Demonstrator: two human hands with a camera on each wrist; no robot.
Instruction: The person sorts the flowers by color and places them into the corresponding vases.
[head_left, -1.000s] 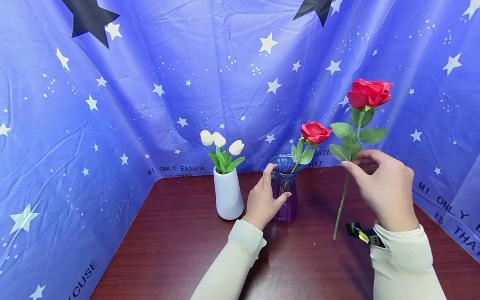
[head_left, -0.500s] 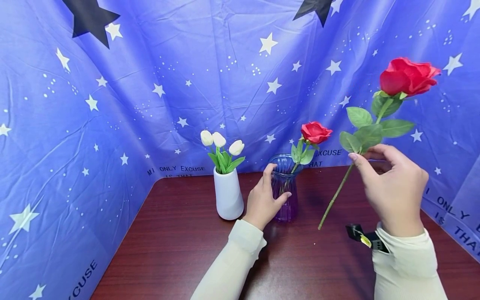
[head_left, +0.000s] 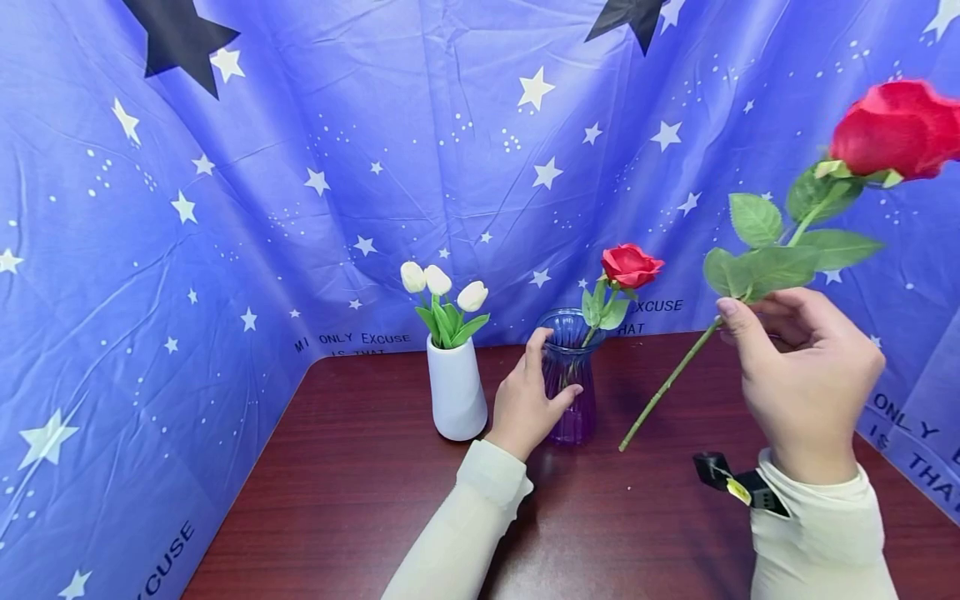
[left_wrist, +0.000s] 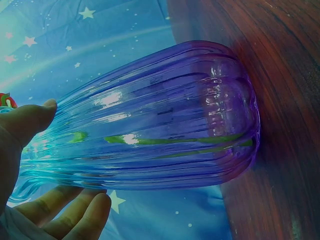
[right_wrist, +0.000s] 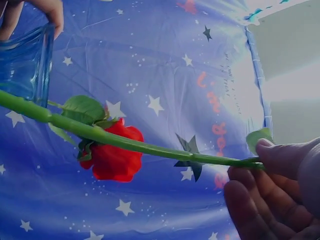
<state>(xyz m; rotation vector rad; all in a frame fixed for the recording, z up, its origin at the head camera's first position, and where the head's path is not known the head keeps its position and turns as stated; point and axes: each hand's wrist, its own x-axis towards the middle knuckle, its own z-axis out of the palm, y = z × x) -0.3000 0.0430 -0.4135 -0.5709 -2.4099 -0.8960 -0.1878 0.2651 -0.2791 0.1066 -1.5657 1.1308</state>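
My left hand (head_left: 523, 404) grips the neck of a ribbed blue-purple glass vase (head_left: 573, 417), thumb on one side and fingers on the other. The vase stands upright on the table; in the left wrist view its green stems show through the glass. One red rose (head_left: 632, 267) leans out of its mouth to the right. Off to the right, my right hand (head_left: 813, 375) pinches the stem of a second red rose (head_left: 896, 129) just below its leaves. That rose is in the air, tilted, its bloom at upper right and its bare stem end pointing towards the vase.
A white vase (head_left: 456, 396) with white tulips (head_left: 437, 279) stands just left of my left hand. Behind the dark red wooden table (head_left: 337, 500) hangs a blue star-printed cloth (head_left: 450, 167), which also closes in both sides.
My right hand has shifted right and slightly nearer, tilting the rose so its bloom swings up and right while the stem end swings left. The left hand and vase stay put.
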